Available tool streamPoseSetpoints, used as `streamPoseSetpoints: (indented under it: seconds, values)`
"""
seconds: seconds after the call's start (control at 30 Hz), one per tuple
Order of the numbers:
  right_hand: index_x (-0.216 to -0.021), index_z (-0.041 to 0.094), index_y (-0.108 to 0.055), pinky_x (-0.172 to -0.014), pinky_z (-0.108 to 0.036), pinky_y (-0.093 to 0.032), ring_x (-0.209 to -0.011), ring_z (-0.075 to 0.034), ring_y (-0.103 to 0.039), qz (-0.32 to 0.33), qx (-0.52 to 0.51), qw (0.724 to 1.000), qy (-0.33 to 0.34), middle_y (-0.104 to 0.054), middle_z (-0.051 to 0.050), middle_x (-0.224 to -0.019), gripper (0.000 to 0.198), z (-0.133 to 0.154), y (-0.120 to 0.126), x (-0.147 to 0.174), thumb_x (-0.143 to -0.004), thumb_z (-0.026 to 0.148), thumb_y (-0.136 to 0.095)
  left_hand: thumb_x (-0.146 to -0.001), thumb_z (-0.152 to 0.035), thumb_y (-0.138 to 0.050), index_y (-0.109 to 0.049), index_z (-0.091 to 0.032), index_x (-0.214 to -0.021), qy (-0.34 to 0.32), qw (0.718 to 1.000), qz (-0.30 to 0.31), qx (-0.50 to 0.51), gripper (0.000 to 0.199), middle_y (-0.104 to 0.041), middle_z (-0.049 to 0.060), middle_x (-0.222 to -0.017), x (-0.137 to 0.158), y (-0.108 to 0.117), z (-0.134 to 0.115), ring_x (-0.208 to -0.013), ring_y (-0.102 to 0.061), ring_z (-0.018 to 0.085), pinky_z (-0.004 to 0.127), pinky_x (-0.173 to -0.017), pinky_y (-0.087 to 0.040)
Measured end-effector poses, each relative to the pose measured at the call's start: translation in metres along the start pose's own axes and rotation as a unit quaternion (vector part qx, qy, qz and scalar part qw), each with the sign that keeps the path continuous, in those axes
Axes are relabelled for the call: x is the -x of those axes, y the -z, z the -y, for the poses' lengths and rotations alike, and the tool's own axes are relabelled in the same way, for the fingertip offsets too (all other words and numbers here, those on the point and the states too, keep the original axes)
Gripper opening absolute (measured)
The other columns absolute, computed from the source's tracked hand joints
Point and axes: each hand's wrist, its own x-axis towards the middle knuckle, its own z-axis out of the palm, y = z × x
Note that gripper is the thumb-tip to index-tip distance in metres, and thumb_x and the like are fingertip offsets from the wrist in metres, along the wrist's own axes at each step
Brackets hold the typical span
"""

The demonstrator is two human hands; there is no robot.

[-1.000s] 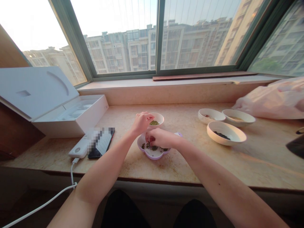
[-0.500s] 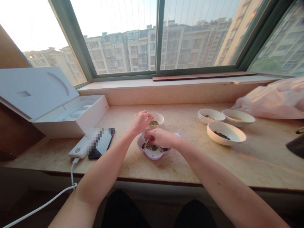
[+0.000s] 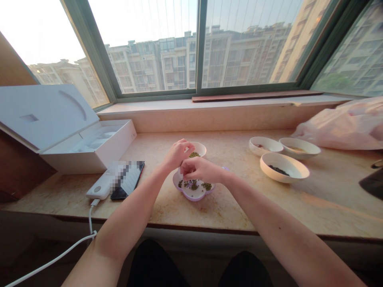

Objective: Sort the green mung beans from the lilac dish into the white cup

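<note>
My left hand (image 3: 177, 154) reaches over the left rim of a small white bowl (image 3: 202, 147). Its fingers are curled together, and what is in them, if anything, is hidden. Green mung beans (image 3: 194, 154) lie in that bowl. Closer to me stands a purple-rimmed, flower-shaped dish (image 3: 194, 197) with scattered mung beans (image 3: 194, 185) on its white inside. Above its far part hovers my right hand (image 3: 199, 169), fingers bent and pressed together, close to my left fingertips. Whatever those fingers hold cannot be made out.
To the right are three white bowls, one (image 3: 284, 168) with dark contents. Behind them lies a pale plastic bag (image 3: 341, 123). At left stand an open white box (image 3: 116, 139), a phone (image 3: 131, 179) and a white power bank (image 3: 100, 187) with a cable (image 3: 60, 255).
My right hand has lifted out of the flower-shaped dish and moved away from me, towards the white bowl, uncovering beans on the dish's right side. My left hand has hardly moved.
</note>
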Motion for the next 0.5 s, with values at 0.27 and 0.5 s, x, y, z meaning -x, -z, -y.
streamPoseSetpoints:
  seconds: [0.27,0.5]
  values:
    - [-0.075,0.017,-0.061,-0.059,-0.023,-0.043,-0.063,-0.009,-0.057,-0.028,-0.247,0.968,0.011,-0.069,0.001,-0.074,0.034,0.016,0.004,0.004,-0.068,0.035,-0.089,-0.068,-0.023,-0.075,-0.073,-0.017,-0.082,-0.072,0.996,0.051,0.022,0.015,-0.064,0.003,-0.083,0.010,0.016,-0.016,-0.074,-0.058,0.017,0.030,-0.072,-0.046]
    - [-0.072,0.017,-0.059,-0.054,-0.019,-0.041,-0.059,-0.006,-0.052,-0.068,-0.389,0.918,0.038,-0.064,0.003,-0.070,0.035,0.025,0.010,0.010,-0.065,0.030,-0.092,-0.073,-0.016,-0.068,-0.055,-0.019,-0.054,-0.058,0.973,0.077,0.208,0.024,-0.055,-0.001,-0.061,0.014,-0.010,-0.017,-0.072,-0.056,0.016,0.029,-0.073,-0.048]
